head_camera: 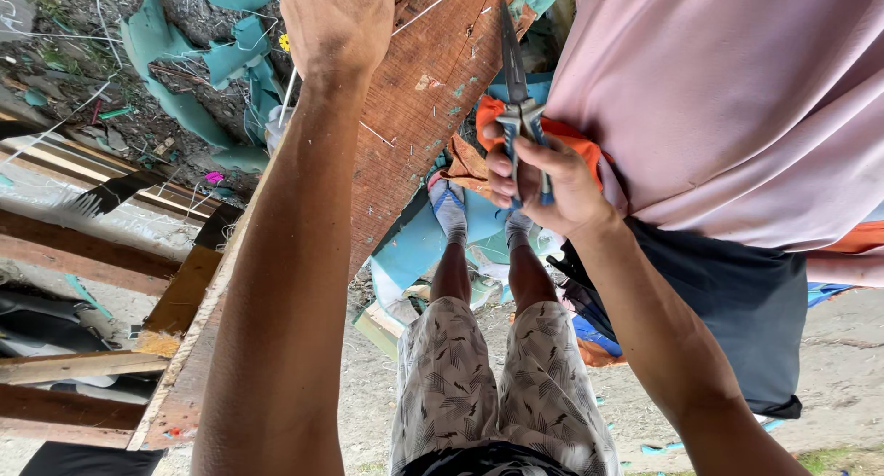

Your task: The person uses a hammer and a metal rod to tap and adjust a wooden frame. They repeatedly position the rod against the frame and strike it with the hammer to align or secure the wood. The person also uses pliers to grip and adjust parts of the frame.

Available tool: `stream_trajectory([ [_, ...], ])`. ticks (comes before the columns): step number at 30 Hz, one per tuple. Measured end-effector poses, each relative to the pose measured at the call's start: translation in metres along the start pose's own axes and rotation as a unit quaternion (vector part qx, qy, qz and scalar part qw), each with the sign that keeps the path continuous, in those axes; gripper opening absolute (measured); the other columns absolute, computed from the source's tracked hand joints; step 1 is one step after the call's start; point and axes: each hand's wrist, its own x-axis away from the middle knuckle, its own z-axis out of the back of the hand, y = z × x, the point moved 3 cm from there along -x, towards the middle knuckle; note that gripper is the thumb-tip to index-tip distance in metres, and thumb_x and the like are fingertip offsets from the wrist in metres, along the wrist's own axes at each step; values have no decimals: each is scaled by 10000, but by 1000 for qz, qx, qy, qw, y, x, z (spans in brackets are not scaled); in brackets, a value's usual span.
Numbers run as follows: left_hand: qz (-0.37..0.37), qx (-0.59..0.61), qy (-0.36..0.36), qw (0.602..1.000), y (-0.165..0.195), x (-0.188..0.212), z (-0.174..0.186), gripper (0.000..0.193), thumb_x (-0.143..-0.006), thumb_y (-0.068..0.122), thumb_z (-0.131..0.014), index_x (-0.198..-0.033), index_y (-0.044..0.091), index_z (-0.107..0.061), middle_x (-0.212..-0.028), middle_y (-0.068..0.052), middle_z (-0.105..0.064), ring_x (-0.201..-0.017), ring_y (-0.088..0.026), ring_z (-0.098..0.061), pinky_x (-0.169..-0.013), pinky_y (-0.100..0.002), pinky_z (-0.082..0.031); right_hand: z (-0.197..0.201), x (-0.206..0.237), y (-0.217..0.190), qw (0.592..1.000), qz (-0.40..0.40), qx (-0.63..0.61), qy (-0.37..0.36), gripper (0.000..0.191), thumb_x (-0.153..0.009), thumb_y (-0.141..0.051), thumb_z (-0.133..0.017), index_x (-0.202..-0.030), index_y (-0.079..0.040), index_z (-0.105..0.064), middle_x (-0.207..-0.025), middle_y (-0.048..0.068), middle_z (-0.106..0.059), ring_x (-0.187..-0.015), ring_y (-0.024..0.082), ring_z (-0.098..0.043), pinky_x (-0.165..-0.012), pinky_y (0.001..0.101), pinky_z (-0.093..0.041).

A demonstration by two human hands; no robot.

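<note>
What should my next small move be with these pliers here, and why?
Probably bring the long-nose pliers in your right hand over to the wooden board. Your left hand is already on the board's upper end, small staples and threads dot its face, and the plier tips point upward, beside the board rather than on it.

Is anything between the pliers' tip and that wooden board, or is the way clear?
Nothing visible blocks it. The right hand holds the pliers with the tip close beside the wooden board. The left hand grips the board's far end, off to the side. Pink fabric hangs right of the pliers.
</note>
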Motion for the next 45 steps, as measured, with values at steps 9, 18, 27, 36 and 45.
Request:
stream_trajectory([
  [9, 15, -20, -5, 1000, 14, -7, 9, 313, -1064, 313, -642, -963, 18, -658, -809, -219, -698, -744, -451, -694, -646, -519, -574, -7, -2, 7, 796, 137, 589, 20, 363, -1101, -286, -570, -1342, -18, -526, -915, 60, -598, -750, 135, -576, -643, 293, -525],
  [18, 3, 49, -3, 999, 20, -9, 13, 310, -1132, 346, -578, -1176, 40, -556, -972, -196, -749, -857, -417, -760, -693, -476, -642, -8, 12, -40, 974, 169, 134, 70, 529, -1014, -175, -688, -1479, -42, -472, -1355, 203, -634, -1251, 295, -670, -1011, 451, -623],
  [27, 7, 76, -17, 997, 26, -11, 18, 366, -1159, 370, -538, -1301, 42, -461, -1039, -221, -737, -909, -458, -727, -740, -524, -602, -33, 27, -40, 998, -13, 30, 47, 473, -983, -270, -661, -1387, -59, -533, -1321, 160, -666, -1248, 308, -670, -986, 482, -558],
  [36, 26, 31, -28, 999, 29, -10, 18, 362, -1154, 375, -562, -1301, 64, -448, -1074, -236, -728, -961, -508, -680, -800, -572, -557, -23, -27, 13, 960, 210, 80, 169, 347, -1045, -267, -673, -1273, -24, -579, -921, 49, -584, -796, 167, -603, -696, 340, -548],
  [45, 5, 60, 5, 998, 33, -9, 22, 297, -1095, 353, -581, -1196, 96, -471, -1016, -274, -711, -932, -532, -653, -762, -578, -548, 4, 13, 25, 890, 317, 114, 306, 379, -1019, -223, -689, -1298, -11, -544, -945, 63, -659, -806, 167, -651, -679, 307, -540],
])
